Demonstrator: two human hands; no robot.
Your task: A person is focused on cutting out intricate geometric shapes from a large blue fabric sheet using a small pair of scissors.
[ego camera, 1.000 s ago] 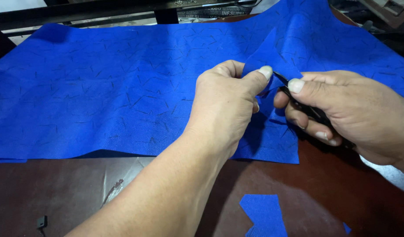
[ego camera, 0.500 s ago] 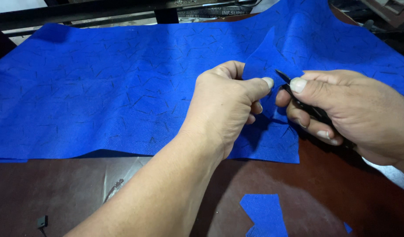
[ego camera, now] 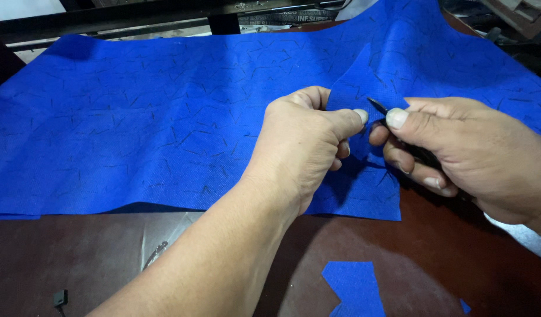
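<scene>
1. Fabric [ego camera: 165, 129], blue, lies spread over the brown desk [ego camera: 447, 264].
2. Left hand [ego camera: 303, 144] fingers pinch a raised fold of fabric.
3. Right hand [ego camera: 470, 152] fingers clamp a black blade [ego camera: 379, 107] touching that fold.
4. Blue scrap [ego camera: 353, 287] lies on the desk below the fabric's edge.

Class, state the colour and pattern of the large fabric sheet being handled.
Bright blue fabric sheet with thin dark angular line markings, seen in the head view.

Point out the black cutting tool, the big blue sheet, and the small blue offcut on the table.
black cutting tool [ego camera: 379, 108], head view, on its thin dark tip by the right thumb.
big blue sheet [ego camera: 153, 129], head view, on its flat middle.
small blue offcut [ego camera: 355, 287], head view, on its centre.
</scene>
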